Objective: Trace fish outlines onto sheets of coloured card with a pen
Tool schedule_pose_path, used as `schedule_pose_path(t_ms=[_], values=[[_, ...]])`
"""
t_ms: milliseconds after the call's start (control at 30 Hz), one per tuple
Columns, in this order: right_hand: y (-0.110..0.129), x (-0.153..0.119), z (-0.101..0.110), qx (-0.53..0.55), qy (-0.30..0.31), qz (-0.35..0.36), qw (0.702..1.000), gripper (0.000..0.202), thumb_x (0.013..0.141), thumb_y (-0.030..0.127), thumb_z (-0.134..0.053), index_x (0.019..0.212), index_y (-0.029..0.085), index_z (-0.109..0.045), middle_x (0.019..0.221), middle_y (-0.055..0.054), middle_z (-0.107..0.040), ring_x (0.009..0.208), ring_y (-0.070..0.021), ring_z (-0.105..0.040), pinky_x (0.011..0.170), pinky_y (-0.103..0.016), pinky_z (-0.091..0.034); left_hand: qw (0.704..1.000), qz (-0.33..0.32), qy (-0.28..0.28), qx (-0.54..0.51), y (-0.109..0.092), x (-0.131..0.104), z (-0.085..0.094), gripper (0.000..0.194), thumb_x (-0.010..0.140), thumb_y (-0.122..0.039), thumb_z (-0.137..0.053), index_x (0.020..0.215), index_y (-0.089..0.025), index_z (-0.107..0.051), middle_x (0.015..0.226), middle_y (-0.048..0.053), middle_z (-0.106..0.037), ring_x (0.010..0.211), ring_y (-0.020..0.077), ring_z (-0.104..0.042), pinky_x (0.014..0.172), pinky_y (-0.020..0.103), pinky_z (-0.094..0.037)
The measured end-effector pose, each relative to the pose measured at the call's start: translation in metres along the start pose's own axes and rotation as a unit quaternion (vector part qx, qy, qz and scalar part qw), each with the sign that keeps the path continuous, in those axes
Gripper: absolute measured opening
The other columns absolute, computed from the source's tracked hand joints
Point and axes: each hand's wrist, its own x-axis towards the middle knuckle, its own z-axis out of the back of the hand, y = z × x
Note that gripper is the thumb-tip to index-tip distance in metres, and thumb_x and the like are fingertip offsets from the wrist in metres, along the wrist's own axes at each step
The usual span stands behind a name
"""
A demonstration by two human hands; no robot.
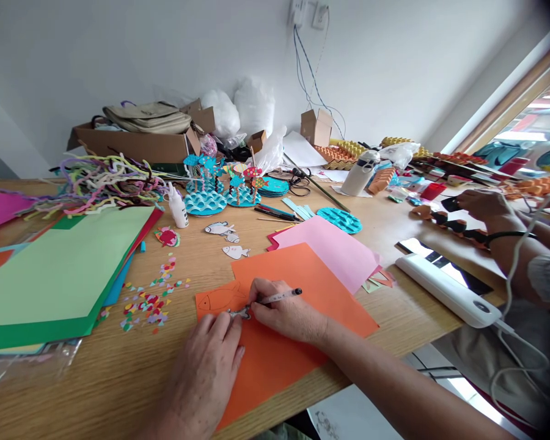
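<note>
My right hand (pixel 286 311) is closed around a pen (pixel 282 296), its tip down by a small paper fish cutout (pixel 241 313). That cutout lies on a sheet of orange paper (pixel 297 269) and is partly covered by my fingers. With fingers laid flat, my left hand (pixel 208 354) presses on the cutout's left side. A drawn fish outline (pixel 217 297) shows on the orange paper just beyond my left fingertips. Beyond the sheet lie several white paper fish (pixel 236 251) and a red-and-green paper fish (pixel 167 236).
Coloured paper sheets (pixel 64 275) and confetti pieces (pixel 146 305) lie left. A glue bottle (pixel 178 206) stands near blue fish decorations (pixel 206 201). Pink paper (pixel 327 250) sits under the orange sheet. At right are a white power bank-like device (pixel 447 290) and another person's hand (pixel 481 208).
</note>
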Motion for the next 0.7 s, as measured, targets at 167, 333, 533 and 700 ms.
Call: schedule_pose_path(t_ms=[167,333,533,700], values=[[0.002,-0.002,0.001,0.000,-0.006,0.000,1.000,0.014,0.068,0.005,-0.049,0.069,0.019,-0.047,0.058,0.004,-0.052,0.052,-0.0089,-0.044,0.049,-0.017,-0.033,1.000,-0.001,0.002,-0.002,0.001,0.000,-0.002,0.040,0.084,-0.008,-0.049,0.124,-0.011,-0.052,0.098,0.009,-0.056,0.088,0.0246,-0.049,0.077,0.042,-0.047],[0.005,-0.004,0.002,-0.015,-0.005,-0.006,1.000,0.017,0.067,0.003,-0.048,0.069,0.019,-0.046,0.058,0.005,-0.050,0.053,-0.0090,-0.043,0.050,-0.018,-0.032,1.000,0.005,0.023,-0.008,0.000,0.002,0.000,0.043,0.085,-0.008,-0.049,0.127,-0.013,-0.050,0.100,0.009,-0.055,0.090,0.0250,-0.049,0.078,0.042,-0.046],[0.004,-0.010,0.000,-0.043,-0.020,0.002,0.999,0.017,0.069,0.003,-0.047,0.070,0.020,-0.044,0.057,0.005,-0.048,0.051,-0.0095,-0.042,0.051,-0.019,-0.031,1.000,0.011,0.029,0.002,-0.001,0.004,0.002,0.043,0.085,-0.009,-0.049,0.128,-0.014,-0.049,0.100,0.008,-0.056,0.090,0.0241,-0.049,0.078,0.041,-0.046],[0.003,-0.015,-0.006,-0.060,-0.025,0.015,0.998,0.014,0.070,0.006,-0.045,0.071,0.020,-0.043,0.057,0.005,-0.047,0.051,-0.0101,-0.042,0.051,-0.020,-0.031,0.999,0.018,0.045,0.021,-0.004,0.007,0.006,0.043,0.084,-0.009,-0.048,0.127,-0.018,-0.050,0.098,0.008,-0.056,0.088,0.0234,-0.050,0.077,0.040,-0.047]])
